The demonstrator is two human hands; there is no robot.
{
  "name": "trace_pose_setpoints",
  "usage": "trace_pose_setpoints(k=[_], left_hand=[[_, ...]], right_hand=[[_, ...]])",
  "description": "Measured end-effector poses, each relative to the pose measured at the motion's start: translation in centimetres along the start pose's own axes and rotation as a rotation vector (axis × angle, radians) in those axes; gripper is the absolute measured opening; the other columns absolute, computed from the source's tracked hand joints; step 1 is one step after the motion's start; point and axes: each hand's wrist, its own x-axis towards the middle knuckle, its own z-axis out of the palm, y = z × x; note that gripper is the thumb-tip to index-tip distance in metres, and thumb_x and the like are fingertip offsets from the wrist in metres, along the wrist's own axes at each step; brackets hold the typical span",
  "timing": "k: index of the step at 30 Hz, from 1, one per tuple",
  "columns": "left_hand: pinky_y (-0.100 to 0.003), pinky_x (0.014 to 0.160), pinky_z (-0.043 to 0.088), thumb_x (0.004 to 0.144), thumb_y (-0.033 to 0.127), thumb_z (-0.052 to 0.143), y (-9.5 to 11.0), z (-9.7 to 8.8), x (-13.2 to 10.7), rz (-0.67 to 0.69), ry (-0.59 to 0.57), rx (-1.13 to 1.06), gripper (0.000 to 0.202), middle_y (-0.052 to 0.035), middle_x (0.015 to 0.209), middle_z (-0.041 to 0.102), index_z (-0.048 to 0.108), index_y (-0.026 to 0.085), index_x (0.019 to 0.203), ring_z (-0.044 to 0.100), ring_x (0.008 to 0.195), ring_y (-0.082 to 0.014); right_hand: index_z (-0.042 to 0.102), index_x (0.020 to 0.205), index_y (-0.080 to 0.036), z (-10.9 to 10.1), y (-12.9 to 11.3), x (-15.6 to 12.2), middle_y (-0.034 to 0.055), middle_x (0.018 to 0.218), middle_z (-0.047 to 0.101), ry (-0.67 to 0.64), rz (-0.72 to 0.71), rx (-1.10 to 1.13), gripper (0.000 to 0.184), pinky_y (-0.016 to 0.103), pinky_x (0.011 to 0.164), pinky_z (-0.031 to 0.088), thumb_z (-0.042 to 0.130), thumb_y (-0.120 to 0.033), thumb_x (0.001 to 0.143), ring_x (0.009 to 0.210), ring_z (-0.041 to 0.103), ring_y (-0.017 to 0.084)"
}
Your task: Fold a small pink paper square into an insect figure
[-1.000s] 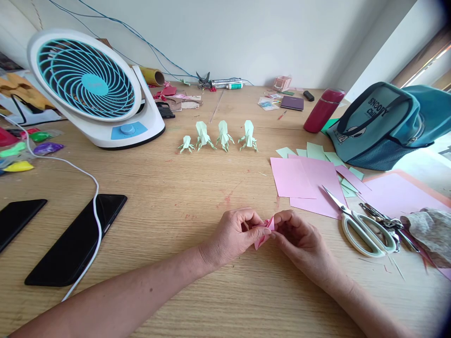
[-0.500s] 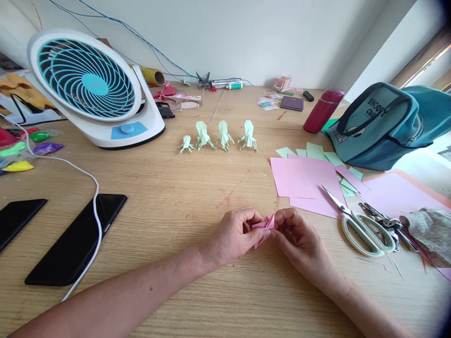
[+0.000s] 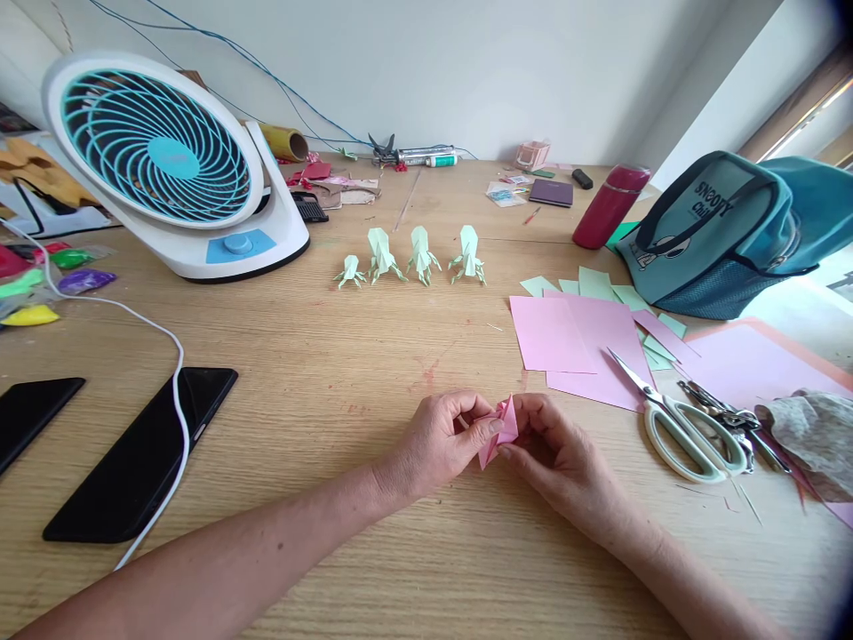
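A small folded pink paper (image 3: 501, 431) is pinched between both my hands just above the wooden desk (image 3: 320, 373). My left hand (image 3: 443, 440) grips its left side with thumb and curled fingers. My right hand (image 3: 560, 453) closes on its right side. Much of the paper is hidden by my fingers. Several pale green folded paper figures (image 3: 413, 255) stand in a row further back on the desk.
Flat pink sheets (image 3: 573, 342), green scraps and white-handled scissors (image 3: 686, 427) lie to the right. A teal bag (image 3: 726, 236) and red bottle (image 3: 609, 206) sit behind them. On the left stand a fan (image 3: 166, 169), two black phones (image 3: 143, 449) and a white cable.
My fingers have shifted on the pink paper, which now shows a taller upright flap between my hands. The view has shifted very slightly.
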Motion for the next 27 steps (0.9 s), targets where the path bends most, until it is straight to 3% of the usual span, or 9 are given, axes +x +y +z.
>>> trace_pose_setpoints(k=[5,13,18,22,27], left_hand=[[-0.02,0.051,0.039,0.092,0.044,0.061,-0.11,0.03,-0.09,0.005,-0.047,0.023,0.035,0.0011,0.057,0.057,0.061,0.014,0.073,0.05,0.051,-0.009],[-0.021,0.057,0.04,0.097,0.037,0.054,0.75,-0.09,-0.37,0.113,-0.018,0.177,0.035,0.0004,0.063,0.056,0.064,0.014,0.072,0.051,0.059,-0.0093],[-0.021,0.056,0.041,0.09,0.031,0.066,0.52,-0.17,-0.61,0.066,-0.085,0.19,0.018,0.0032,0.066,0.055,0.062,0.015,0.082,0.051,0.057,-0.0088],[-0.021,0.059,0.04,0.089,0.029,0.066,0.5,-0.28,-0.61,0.087,-0.085,0.271,0.019,0.003,0.067,0.054,0.059,0.016,0.076,0.051,0.062,-0.0101],[-0.022,0.064,0.038,0.092,0.026,0.062,0.57,-0.26,-0.51,0.161,-0.074,0.377,0.028,0.0036,0.066,0.051,0.05,0.017,0.067,0.048,0.064,-0.01]], right_hand=[[0.054,0.109,-0.024,-0.2,-0.09,-0.02,0.0021,0.087,0.066,-0.032,0.061,-0.007,0.017,0.029,0.071,0.054,0.06,-0.029,0.094,0.08,0.065,0.017],[0.054,0.107,-0.024,-0.36,0.17,-0.02,0.0006,0.079,0.062,0.016,0.06,-0.077,0.015,0.031,0.07,0.052,0.058,-0.034,0.096,0.075,0.063,0.018],[0.053,0.107,-0.025,-0.38,0.16,-0.06,-0.0005,0.074,0.059,0.015,0.056,-0.079,0.017,0.031,0.066,0.052,0.057,-0.038,0.097,0.067,0.059,0.017],[0.052,0.1,-0.024,-0.38,-0.22,-0.07,0.0014,0.08,0.062,-0.025,0.057,-0.048,0.013,0.031,0.067,0.05,0.055,-0.037,0.098,0.069,0.058,0.016],[0.054,0.101,-0.025,-0.45,-0.1,-0.14,0.0014,0.09,0.056,0.085,-0.008,-0.001,0.015,0.028,0.068,0.049,0.064,-0.033,0.094,0.079,0.056,0.016]])
